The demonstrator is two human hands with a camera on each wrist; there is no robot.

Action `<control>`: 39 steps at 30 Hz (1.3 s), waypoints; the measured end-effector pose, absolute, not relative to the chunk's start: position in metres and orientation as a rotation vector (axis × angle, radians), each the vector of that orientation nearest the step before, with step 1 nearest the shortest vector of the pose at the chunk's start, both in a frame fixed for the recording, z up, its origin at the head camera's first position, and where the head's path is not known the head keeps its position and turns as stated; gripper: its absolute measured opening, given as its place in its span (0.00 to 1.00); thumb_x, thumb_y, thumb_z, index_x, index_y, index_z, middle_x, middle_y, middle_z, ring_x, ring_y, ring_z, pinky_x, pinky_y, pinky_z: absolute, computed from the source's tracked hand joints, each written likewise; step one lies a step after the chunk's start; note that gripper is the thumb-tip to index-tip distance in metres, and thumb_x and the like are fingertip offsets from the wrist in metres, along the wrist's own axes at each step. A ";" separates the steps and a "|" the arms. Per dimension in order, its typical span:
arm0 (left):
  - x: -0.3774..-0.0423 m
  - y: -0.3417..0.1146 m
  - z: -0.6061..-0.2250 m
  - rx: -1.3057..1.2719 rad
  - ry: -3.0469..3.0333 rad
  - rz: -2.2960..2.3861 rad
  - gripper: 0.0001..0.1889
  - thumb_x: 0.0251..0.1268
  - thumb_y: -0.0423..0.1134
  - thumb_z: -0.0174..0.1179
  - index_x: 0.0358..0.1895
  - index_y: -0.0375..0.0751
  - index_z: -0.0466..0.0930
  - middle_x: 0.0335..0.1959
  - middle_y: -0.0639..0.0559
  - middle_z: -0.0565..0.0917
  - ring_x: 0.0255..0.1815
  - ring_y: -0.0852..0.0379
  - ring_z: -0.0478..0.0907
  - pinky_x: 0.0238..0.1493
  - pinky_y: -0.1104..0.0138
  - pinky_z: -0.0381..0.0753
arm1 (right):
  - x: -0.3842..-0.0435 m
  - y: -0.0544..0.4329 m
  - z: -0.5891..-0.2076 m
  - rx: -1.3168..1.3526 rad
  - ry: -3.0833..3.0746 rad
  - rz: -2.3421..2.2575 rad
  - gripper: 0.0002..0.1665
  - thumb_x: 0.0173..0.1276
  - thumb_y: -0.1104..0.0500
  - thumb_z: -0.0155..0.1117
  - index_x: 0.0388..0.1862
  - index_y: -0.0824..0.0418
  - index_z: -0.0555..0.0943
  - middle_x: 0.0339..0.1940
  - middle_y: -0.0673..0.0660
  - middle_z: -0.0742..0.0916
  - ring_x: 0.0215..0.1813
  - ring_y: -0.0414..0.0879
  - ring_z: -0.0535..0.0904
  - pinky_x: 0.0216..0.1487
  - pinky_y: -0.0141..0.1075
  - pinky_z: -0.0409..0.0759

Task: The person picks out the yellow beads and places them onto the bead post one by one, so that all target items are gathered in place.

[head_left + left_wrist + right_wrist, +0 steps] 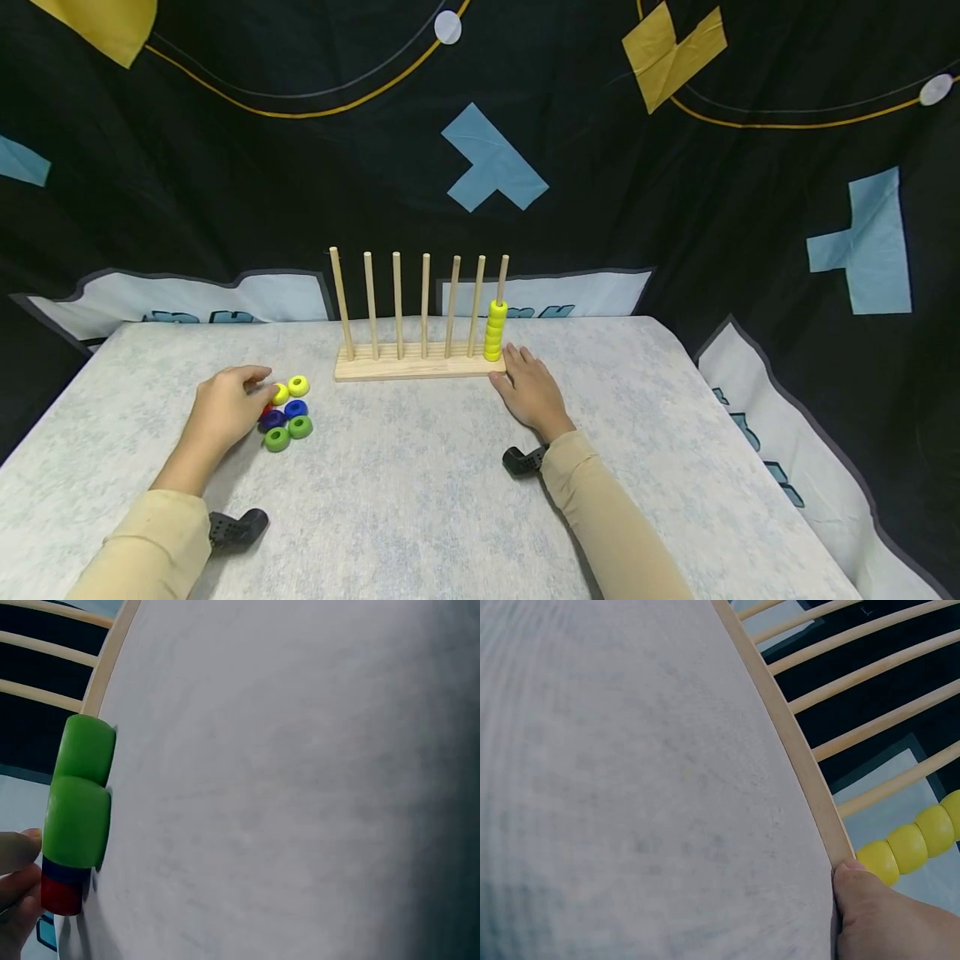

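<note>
A wooden peg rack [420,373] with several upright pegs stands at the back of the table, a stack of yellow beads [494,332] on its rightmost peg. My right hand [534,393] holds the right end of its base, thumb along the front edge. My left hand [228,408] reaches over a cluster of loose beads, thumb and forefinger apart, right beside a yellow bead [281,393] and a partly hidden red bead [61,896]. Around them lie another yellow bead [298,385], two blue beads [296,409] and two green beads [277,439].
The table [420,500] has a pale mottled cover. A black curtain [300,192] with printed shapes hangs behind it and along the right side. Black wrist mounts [238,529] are worn at both sleeves.
</note>
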State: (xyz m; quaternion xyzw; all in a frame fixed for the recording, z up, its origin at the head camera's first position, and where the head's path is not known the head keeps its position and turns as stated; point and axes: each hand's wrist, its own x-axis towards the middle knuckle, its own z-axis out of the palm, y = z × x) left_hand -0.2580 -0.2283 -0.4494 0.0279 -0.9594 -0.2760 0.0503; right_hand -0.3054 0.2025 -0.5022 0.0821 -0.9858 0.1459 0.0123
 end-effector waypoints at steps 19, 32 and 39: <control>-0.268 -0.225 -0.450 0.017 -2.997 -0.793 0.22 0.72 0.44 0.57 0.57 0.28 0.79 0.51 0.28 0.82 0.54 0.30 0.77 0.50 0.39 0.77 | -0.304 0.204 -0.503 0.258 -3.067 0.470 0.42 0.79 0.33 0.33 0.82 0.54 0.49 0.83 0.49 0.55 0.84 0.49 0.47 0.83 0.46 0.46; -0.271 -0.221 -0.445 0.076 -3.057 -0.839 0.26 0.65 0.38 0.64 0.60 0.23 0.74 0.53 0.25 0.79 0.55 0.30 0.75 0.54 0.38 0.76 | -0.304 0.203 -0.501 0.257 -3.066 0.459 0.42 0.78 0.33 0.33 0.82 0.54 0.49 0.83 0.49 0.56 0.84 0.49 0.47 0.83 0.47 0.47; -0.268 -0.208 -0.436 0.119 -2.912 -0.855 0.24 0.68 0.37 0.59 0.62 0.24 0.73 0.54 0.24 0.78 0.55 0.29 0.76 0.53 0.39 0.78 | -0.304 0.203 -0.501 0.255 -3.068 0.454 0.43 0.78 0.32 0.33 0.82 0.54 0.49 0.83 0.49 0.56 0.84 0.49 0.47 0.83 0.47 0.47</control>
